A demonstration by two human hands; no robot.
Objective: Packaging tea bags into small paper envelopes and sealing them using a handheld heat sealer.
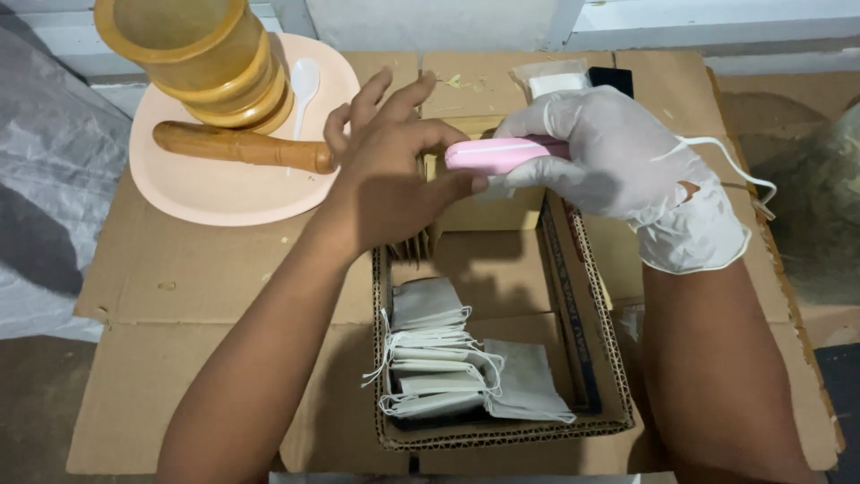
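Cardboard tray (618, 394) nearest camera, holding stack of white drawstring tea bags (448, 358), exact count unclear. Flattened cardboard (179, 287) covers work surface; grey plastic sheet (54, 179) at left. One peach plate (224, 193) carries one wooden pestle (237, 146), one white spoon (305, 82), one wooden mortar (202, 54). Gloved right hand (618, 157) grips one pink handheld sealer (502, 154) above tray. Bare left hand (390, 170), fingers spread, thumb touching sealer tip.

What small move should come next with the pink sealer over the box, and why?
Probably press the pink handheld sealer shut along the sachet's open edge. The gloved right hand grips it while the bare left hand steadies something beneath it, mostly hidden. Finished drawstring sachets already lie in the cardboard box.
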